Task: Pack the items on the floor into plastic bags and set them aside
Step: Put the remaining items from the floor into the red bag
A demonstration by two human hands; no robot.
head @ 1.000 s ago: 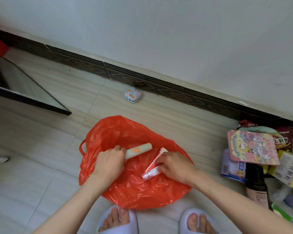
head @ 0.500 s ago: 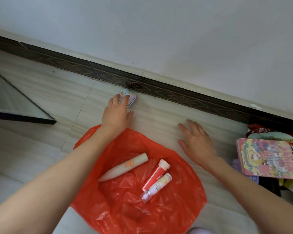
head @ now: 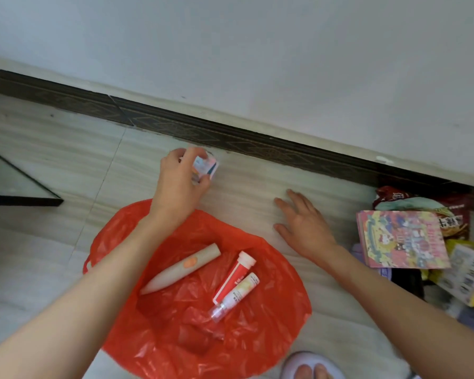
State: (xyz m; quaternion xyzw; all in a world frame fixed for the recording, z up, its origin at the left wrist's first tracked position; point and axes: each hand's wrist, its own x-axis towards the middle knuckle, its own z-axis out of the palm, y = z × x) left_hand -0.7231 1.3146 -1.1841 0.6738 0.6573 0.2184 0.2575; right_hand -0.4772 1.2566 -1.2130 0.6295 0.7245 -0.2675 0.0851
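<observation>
A red plastic bag [head: 268,332] lies spread flat on the floor in front of me. On it rest a cream pen-shaped device with an orange button [head: 181,268], a red and white tube [head: 234,276] and a small clear-capped spray bottle [head: 236,295]. Beyond the bag, near the skirting, my left hand [head: 179,183] grips a small colourful box [head: 205,165], tilted and lifted just off the floor. My right hand [head: 303,225] lies flat on the tiles to the right of the bag, fingers spread, holding nothing.
A pile of items sits at the right: a pink cartoon-printed pack [head: 402,239], a dark red snack bag [head: 449,214], a yellow and white box [head: 468,277]. A dark skirting board [head: 257,143] lines the wall. A glass panel with dark frame [head: 17,187] lies left. My slippered foot [head: 311,367] is below the bag.
My left hand reached past the bag and closed on the small colourful box, tilting it up. My right hand let go of the tubes and settled flat on the tiles.
</observation>
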